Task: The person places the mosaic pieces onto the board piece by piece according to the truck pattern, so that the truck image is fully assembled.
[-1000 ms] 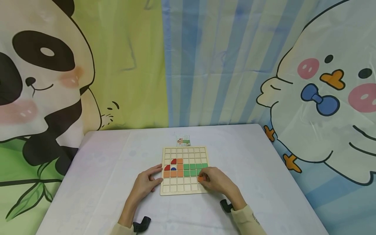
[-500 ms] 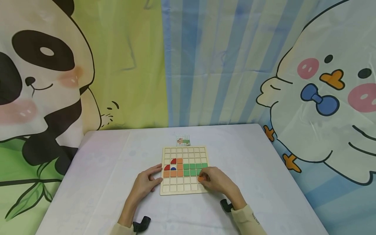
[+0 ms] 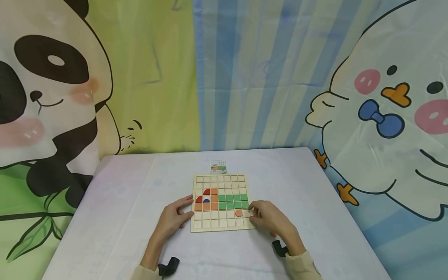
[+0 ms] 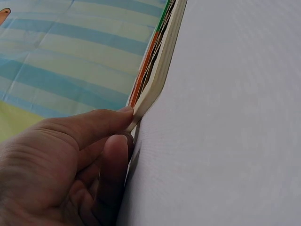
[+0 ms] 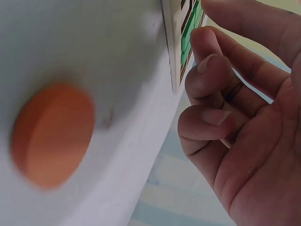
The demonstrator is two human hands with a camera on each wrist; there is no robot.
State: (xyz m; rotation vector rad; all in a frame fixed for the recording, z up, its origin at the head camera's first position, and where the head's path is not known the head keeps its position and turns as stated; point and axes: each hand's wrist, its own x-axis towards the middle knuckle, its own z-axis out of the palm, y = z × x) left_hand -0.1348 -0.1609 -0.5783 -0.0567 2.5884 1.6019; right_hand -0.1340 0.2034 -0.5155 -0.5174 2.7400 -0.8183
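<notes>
A wooden grid board (image 3: 210, 224) lies on the table. Red quarter-round pieces (image 3: 207, 192), a blue half-round piece (image 3: 206, 201), orange squares (image 3: 214, 191) and green squares (image 3: 229, 198) fill several cells. One orange disc (image 3: 238, 213) sits in a cell below the green rows. At the left edge, my left hand (image 3: 172, 216) touches the board with thumb and forefinger spread along its side. My right hand (image 3: 267, 216), fingers loosely bent and holding nothing, hovers by the right edge. Another orange disc (image 5: 54, 136) lies on the table under the right wrist, mostly hidden in the head view.
A small picture card (image 3: 218, 167) with a grid pattern lies just behind the board. The table (image 3: 140, 186) has a white cover and ends at a printed curtain (image 3: 245, 77). Black wrist mounts (image 3: 169, 267) hang beside both wrists.
My right hand has let go of the orange disc, leaving it on the board, and has drawn back to the right. The left hand stays at the left edge.
</notes>
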